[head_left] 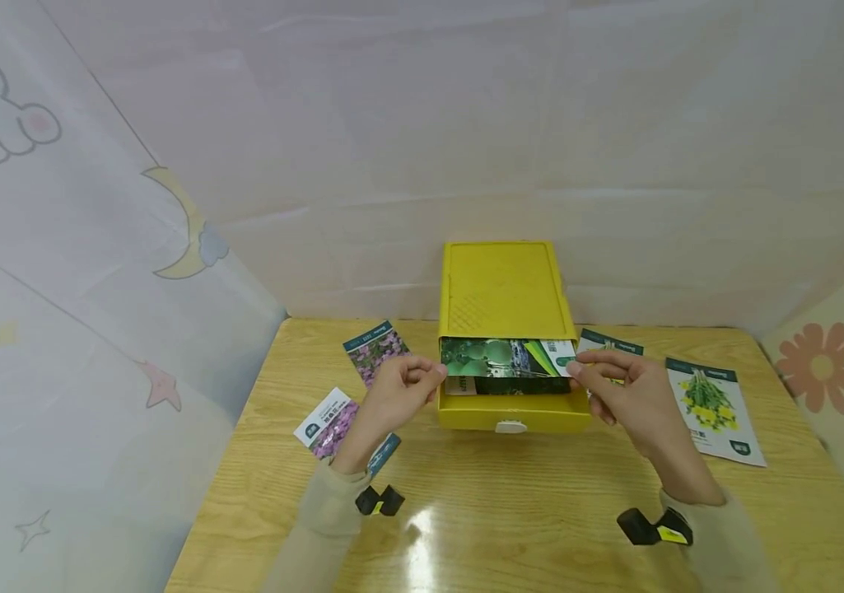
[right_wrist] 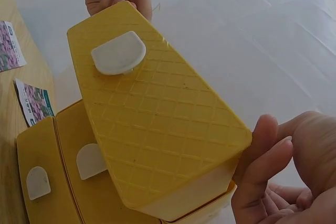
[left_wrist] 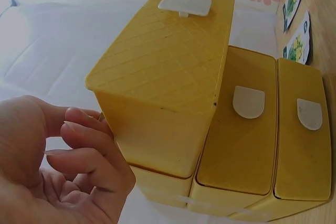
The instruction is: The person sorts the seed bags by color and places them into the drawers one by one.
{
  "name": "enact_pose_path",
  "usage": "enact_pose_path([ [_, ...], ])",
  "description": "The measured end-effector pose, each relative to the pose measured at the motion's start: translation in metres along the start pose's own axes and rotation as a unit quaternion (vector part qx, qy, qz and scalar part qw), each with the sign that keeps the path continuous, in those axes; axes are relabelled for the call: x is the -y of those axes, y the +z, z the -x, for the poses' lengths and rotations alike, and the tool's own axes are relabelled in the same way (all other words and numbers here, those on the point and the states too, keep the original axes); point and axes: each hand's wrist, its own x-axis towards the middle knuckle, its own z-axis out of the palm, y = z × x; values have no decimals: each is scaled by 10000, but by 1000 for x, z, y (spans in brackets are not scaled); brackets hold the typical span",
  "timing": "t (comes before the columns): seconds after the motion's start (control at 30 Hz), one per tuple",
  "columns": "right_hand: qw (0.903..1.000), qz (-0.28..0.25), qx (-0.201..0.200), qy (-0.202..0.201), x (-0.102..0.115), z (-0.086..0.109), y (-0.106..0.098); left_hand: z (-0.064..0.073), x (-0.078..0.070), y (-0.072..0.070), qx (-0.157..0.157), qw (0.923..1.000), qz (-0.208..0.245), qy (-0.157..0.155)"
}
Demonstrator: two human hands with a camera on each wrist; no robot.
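While both hands hold it by its ends, a green printed packet (head_left: 491, 358) spans the opening of the pulled-out top drawer (head_left: 466, 418), its far edge close to the front edge of the yellow drawer unit (head_left: 503, 284). The left hand (head_left: 398, 399) pinches the packet's left end, and the fingers of the right hand (head_left: 632, 402) are clamped on its pale right end. Beneath it, another packet (head_left: 525, 385) lies inside the drawer, partly covered. In both wrist views the drawer's front, with its white handle (left_wrist: 185, 2), blocks sight of the packets; two closed drawers sit below.

On the worktop (head_left: 510, 502), to the left, lie a purple-flower packet with a dark header (head_left: 375, 350) and a white-headed packet (head_left: 325, 424), the latter partly hidden by the left forearm. To the right, one packet (head_left: 614, 340) is partly behind the right hand, and a yellow-flower packet (head_left: 718, 412) lies just beside that hand. Behind stands a pale printed sheet (head_left: 392, 148).
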Motion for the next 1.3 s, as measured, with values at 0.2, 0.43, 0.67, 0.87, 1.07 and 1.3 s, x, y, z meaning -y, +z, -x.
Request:
enact_pose_path([
  [0.2, 9998, 144, -146, 53, -1, -3, 0, -6, 2, 0, -71, 9997, -224, -1],
  [0.43, 9997, 223, -102, 9, 0, -8, -1, -8, 3, -2, -140, 9989, -440, 52],
  [0.67, 9999, 115, -4, 22, 1, -6, -2, -6, 2, -2, -146, 9982, -565, 142],
  [0.87, 9999, 72, -71, 108, 1, -9, -1, -9, 2, -1, -167, 9977, -644, 108],
  [1.07, 9993, 5, -166, 328, 0, -13, -1, -12, 5, -1, -195, 9982, -565, 52],
  [1.3, 9990, 115, -152, 405, 1, -14, -1, -14, 5, -1, -194, 9986, -495, -2],
])
